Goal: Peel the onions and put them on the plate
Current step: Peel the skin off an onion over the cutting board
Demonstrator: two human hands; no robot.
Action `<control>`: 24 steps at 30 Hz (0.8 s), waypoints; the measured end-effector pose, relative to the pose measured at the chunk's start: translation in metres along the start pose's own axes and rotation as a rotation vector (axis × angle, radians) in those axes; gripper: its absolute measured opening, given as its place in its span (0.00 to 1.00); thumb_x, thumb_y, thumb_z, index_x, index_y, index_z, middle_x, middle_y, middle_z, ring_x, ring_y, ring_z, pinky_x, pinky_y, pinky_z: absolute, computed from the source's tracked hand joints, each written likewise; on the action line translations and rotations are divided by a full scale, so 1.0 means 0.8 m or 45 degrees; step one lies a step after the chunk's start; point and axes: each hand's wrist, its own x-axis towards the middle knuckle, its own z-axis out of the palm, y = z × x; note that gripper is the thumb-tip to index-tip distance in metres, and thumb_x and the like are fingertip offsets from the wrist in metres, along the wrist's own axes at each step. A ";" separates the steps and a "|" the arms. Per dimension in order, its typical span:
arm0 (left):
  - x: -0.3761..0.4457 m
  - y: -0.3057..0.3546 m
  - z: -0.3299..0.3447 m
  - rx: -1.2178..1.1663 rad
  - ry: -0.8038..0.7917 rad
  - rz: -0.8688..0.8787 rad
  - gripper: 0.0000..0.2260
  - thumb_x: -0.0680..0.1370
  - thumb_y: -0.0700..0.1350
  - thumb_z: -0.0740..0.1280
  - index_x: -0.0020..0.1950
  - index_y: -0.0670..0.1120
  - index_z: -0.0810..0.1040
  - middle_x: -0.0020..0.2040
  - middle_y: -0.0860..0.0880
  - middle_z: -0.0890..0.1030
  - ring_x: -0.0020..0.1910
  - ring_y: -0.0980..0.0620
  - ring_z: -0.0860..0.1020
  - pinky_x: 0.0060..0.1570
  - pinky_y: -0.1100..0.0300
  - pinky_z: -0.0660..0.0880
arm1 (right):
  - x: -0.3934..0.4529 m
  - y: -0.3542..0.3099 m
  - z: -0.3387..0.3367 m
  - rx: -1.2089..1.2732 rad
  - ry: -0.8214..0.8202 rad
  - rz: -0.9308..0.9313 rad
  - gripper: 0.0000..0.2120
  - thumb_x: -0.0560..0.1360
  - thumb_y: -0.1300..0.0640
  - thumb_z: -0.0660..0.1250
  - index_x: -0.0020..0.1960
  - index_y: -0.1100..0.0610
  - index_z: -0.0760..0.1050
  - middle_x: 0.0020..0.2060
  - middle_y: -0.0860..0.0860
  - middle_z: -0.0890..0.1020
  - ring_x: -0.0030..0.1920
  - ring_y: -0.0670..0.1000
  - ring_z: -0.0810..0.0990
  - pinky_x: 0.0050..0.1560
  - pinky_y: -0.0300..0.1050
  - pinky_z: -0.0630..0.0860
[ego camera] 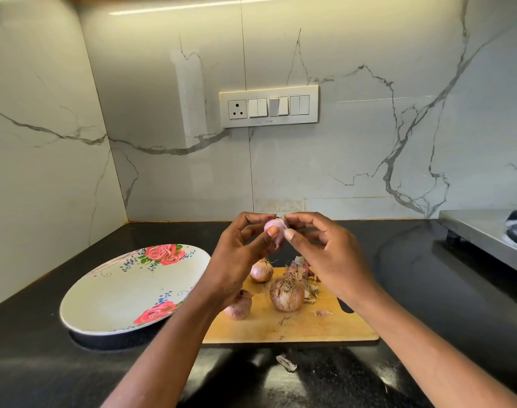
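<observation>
I am looking down at a glossy black surface (428, 290) set in a corner of white, grey-veined marble walls, with a switch panel (268, 106) on the back wall and a steel shelf (484, 231) at the right edge. A wooden cutting board (295, 325) lies on the surface, and a white plate (118, 295) painted with roses sits just beside its left end, bare of onions.

My left hand (236, 254) and right hand (330, 254) are both raised above the board, fingers curled. Together they hold a small, pale pink onion (275, 228): left thumb pressed on its front, right thumb and forefinger pinching a flap of skin at its top. Its long axis runs roughly vertical, wispy tip up.

Three unpeeled onions (286, 293) rest on the board beside a pile of peelings (301, 267); one scrap of skin (286, 363) lies on the surface nearer me.
</observation>
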 end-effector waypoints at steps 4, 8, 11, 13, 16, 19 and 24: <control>0.001 0.002 0.002 -0.022 0.029 -0.005 0.14 0.75 0.50 0.71 0.59 0.47 0.82 0.57 0.45 0.84 0.56 0.46 0.84 0.58 0.51 0.81 | 0.001 0.001 0.000 -0.021 0.016 -0.024 0.14 0.75 0.54 0.74 0.60 0.51 0.82 0.50 0.44 0.86 0.49 0.40 0.85 0.46 0.40 0.83; 0.000 0.001 0.000 -0.005 0.024 -0.003 0.15 0.73 0.48 0.74 0.59 0.46 0.83 0.55 0.43 0.85 0.56 0.45 0.84 0.58 0.49 0.81 | -0.001 0.005 0.000 -0.108 0.083 -0.139 0.10 0.75 0.58 0.74 0.57 0.55 0.84 0.47 0.46 0.87 0.46 0.42 0.86 0.49 0.43 0.84; -0.001 -0.001 0.003 0.039 0.053 0.016 0.15 0.72 0.47 0.74 0.57 0.45 0.83 0.52 0.45 0.86 0.53 0.47 0.85 0.58 0.49 0.82 | -0.003 0.006 0.002 -0.162 0.141 -0.178 0.05 0.75 0.62 0.75 0.51 0.58 0.84 0.42 0.47 0.87 0.41 0.42 0.86 0.44 0.43 0.84; -0.002 -0.002 0.007 0.053 0.069 0.033 0.16 0.71 0.48 0.75 0.57 0.44 0.83 0.51 0.45 0.86 0.53 0.47 0.85 0.58 0.48 0.81 | -0.004 0.005 0.005 -0.203 0.190 -0.199 0.04 0.74 0.63 0.76 0.48 0.59 0.84 0.40 0.47 0.87 0.39 0.42 0.85 0.40 0.41 0.83; -0.002 -0.004 0.009 0.077 0.082 0.044 0.17 0.70 0.50 0.75 0.56 0.45 0.83 0.52 0.47 0.86 0.54 0.49 0.84 0.58 0.48 0.81 | -0.003 0.001 0.009 -0.266 0.265 -0.232 0.04 0.72 0.62 0.77 0.45 0.59 0.82 0.37 0.46 0.86 0.37 0.40 0.85 0.37 0.38 0.82; -0.003 -0.004 0.007 0.085 0.073 0.043 0.17 0.70 0.52 0.75 0.57 0.47 0.83 0.54 0.50 0.85 0.59 0.50 0.82 0.58 0.49 0.81 | -0.003 -0.003 0.010 -0.292 0.296 -0.242 0.05 0.72 0.61 0.77 0.43 0.59 0.81 0.35 0.46 0.85 0.36 0.42 0.84 0.35 0.38 0.81; -0.004 -0.003 0.009 0.000 0.034 0.009 0.17 0.71 0.50 0.74 0.59 0.46 0.82 0.56 0.48 0.85 0.60 0.48 0.82 0.58 0.51 0.81 | -0.004 -0.005 0.008 -0.314 0.326 -0.256 0.06 0.71 0.61 0.78 0.43 0.58 0.81 0.35 0.46 0.84 0.34 0.42 0.84 0.34 0.37 0.80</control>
